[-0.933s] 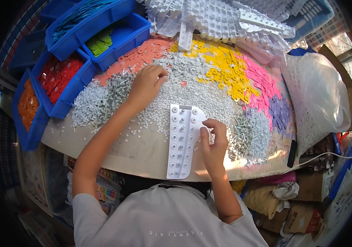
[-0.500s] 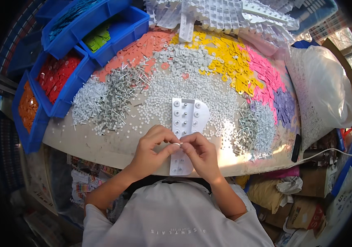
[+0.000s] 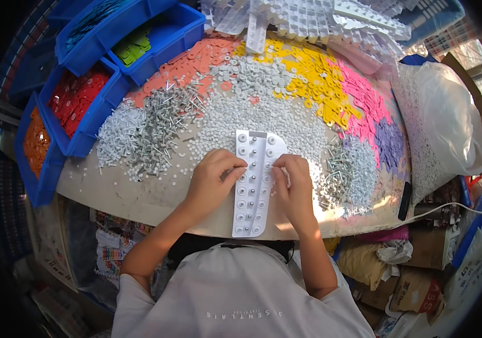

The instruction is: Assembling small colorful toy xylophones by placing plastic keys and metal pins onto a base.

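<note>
A long white plastic tray [image 3: 260,197] with one rounded far corner lies lengthwise in front of me at the table's near edge. White ring-shaped pieces sit in a row along each side of it. Several small metal round heads [image 3: 253,191] run down its middle channel. My left hand [image 3: 212,179] is at the tray's left edge, thumb and forefinger pinched together there. Across from it, my right hand [image 3: 296,183] has its thumb and forefinger bent against the right edge. The fingertips partly cover the rings beside them; no loose piece shows in either hand.
Small white rings [image 3: 218,121] spread beyond the tray. Metal and white pins [image 3: 159,127] lie left, more pins [image 3: 359,174] right. Coral, yellow [image 3: 320,84], pink and purple plastic pieces line the back. Blue bins [image 3: 83,143] stand left; a translucent bag [image 3: 441,124] stands right.
My hands were together over the tray's near half, pinching a small white piece. They have parted and moved farther out to its two sides. The tray sits slightly farther away.
</note>
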`<state>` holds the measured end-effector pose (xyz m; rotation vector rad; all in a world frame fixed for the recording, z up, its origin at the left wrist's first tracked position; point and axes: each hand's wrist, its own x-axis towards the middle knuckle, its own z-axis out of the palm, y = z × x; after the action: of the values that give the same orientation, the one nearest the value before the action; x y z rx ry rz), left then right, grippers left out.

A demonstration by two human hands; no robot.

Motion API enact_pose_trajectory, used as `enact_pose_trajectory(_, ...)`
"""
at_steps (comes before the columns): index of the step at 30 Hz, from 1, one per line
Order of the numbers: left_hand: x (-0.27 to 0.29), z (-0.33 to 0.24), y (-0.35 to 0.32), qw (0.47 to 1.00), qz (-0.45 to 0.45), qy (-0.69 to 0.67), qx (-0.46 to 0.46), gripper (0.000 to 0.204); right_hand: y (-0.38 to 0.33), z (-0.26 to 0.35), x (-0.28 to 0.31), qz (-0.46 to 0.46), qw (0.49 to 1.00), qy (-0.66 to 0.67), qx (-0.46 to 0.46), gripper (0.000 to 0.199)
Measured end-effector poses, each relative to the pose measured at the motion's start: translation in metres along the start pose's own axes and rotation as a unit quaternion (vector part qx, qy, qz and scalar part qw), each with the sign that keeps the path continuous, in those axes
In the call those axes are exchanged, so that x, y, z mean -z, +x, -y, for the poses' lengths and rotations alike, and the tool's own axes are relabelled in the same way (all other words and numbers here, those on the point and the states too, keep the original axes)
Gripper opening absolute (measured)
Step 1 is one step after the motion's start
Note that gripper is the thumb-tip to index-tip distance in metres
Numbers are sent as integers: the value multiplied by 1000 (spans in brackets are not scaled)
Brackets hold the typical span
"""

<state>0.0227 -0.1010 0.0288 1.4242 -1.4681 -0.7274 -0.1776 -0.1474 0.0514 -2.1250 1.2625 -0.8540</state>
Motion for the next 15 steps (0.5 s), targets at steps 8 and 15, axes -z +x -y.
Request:
enact_pose_trajectory(8,-5,-1,10,998,18,48,19,10,7,-1,-7,2,997,-72,10,6)
enact_pose_trajectory(15,-3,0,12,995,26,-19,89,9,4,-2,-12,-6,994,-107,32,10)
